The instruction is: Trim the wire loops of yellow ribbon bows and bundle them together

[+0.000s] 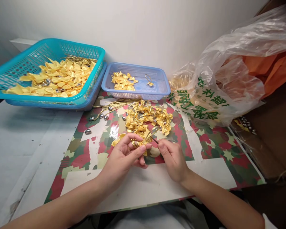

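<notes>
1. We had our left hand (125,154) pinched, thumb and fingers closed on a yellow bow (143,143) with gold wire; the bow sat between our two hands, just on the near side of the pile.
2. Our right hand (171,157) was clamped round a thin dark rod (154,139), its tip pointing far and left toward the wire loop. We could not tell whether the tip touched it.
3. Under both hands lay the camouflage-patterned sheet (208,143). A white strip (212,168) ran along its near edge, giving our wrists room there.
4. Just beyond our hands, the pile of yellow bows (145,116) took up the middle of the sheet and limited movement on the far side.
5. Left of the pile we saw scattered silver bells (88,131) and thin gold wires (116,104).
6. At far left, a teal basket (85,97) of bows and wires stood in a blue tray (95,93), its right rim near a small blue basket (143,94), which held more bows.
7. At far right, a plastic bag (216,92) with green lettering overhung the sheet's right edge.
8. To our left, beyond the sheet's slanting edge, pale tabletop (26,143) stretched away, leaving wide sideways room.
</notes>
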A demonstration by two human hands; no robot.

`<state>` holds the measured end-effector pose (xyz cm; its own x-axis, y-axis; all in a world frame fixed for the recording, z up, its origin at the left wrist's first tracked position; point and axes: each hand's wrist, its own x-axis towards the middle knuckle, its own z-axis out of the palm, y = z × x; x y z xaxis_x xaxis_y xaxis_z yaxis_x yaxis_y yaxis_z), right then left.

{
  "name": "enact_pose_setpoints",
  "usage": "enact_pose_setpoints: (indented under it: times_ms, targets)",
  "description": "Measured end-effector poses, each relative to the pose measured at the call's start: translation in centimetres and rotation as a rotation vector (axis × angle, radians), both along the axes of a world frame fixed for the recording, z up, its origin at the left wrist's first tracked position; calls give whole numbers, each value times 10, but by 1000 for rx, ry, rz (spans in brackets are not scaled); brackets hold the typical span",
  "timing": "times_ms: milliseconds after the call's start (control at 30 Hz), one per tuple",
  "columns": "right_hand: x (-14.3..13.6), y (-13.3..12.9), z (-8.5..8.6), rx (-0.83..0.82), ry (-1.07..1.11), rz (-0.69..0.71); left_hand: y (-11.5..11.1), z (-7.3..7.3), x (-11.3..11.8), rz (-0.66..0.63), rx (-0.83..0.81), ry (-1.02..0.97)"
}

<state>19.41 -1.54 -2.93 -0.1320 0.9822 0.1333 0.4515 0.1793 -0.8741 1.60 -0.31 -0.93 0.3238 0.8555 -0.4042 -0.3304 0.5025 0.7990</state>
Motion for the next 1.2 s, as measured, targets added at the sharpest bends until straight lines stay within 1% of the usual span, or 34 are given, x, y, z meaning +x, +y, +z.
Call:
enact_pose_setpoints:
  times_ms: [100,167,233,367,433,500,833,1200]
  targets:
    - [2,0,1,32,1,-19,0,2,0,8,1,0]
    - [3,0,1,93,-20,-33,0,2,0,17,1,-4]
    - [4,-1,2,201,-63,-30,0,2,-1,12,13,1]
    - [3,-2,3,472,-219,-10,-1,-2,-2,-14,81,41]
    - [3,-1,3,561,-289,-13,-2,-4,-3,-18,123,70]
    - [3,0,3,610,-339,-19,-3,-4,-3,-23,158,94]
    - [8,0,3,697,-471,-20,-4,-2,-1,-31,234,132]
    - [8,-1,1,660,-493,5,-4,-3,-1,-35,221,140]
